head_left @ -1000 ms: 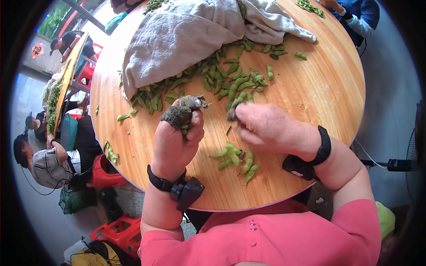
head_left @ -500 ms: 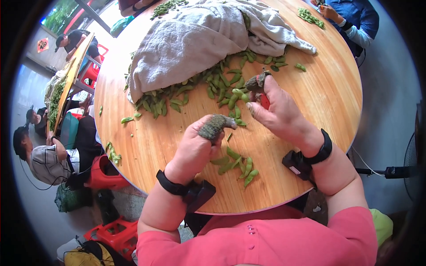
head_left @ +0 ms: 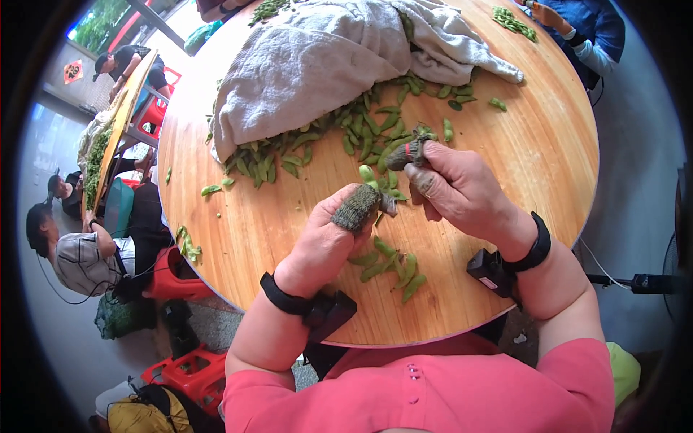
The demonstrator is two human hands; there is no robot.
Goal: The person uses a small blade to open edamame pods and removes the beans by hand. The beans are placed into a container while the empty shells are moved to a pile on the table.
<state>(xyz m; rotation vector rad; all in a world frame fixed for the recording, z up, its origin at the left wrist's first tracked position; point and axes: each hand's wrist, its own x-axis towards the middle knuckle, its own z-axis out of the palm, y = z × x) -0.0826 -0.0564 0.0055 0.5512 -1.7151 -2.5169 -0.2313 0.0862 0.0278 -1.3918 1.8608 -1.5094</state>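
Note:
My left hand [head_left: 317,242] is closed, its thumb wrapped in a dark green, worn finger cover [head_left: 356,209]. A pale green soybean pod [head_left: 367,175] sticks up just past that thumb, apparently pinched in the hand. To the right, my right hand [head_left: 462,191] is curled with thumb and fingers drawn together. A similar finger cover with a red band [head_left: 406,153] sits on its forefinger. Whatever lies between the right fingers is hidden. Below my left hand, several soybean pods [head_left: 406,268] lie loose on the round wooden table [head_left: 462,307].
A greyish white towel [head_left: 310,79] covers most of a heap of soybean pods [head_left: 361,133] beyond my hands. A smaller pod pile [head_left: 514,23] lies before a co-worker at the far right. Red stools [head_left: 173,274] and seated people are on the left.
My right hand has turned and its fingers have curled in. The left hand has shifted slightly right and up, and a pale pod now shows past its thumb.

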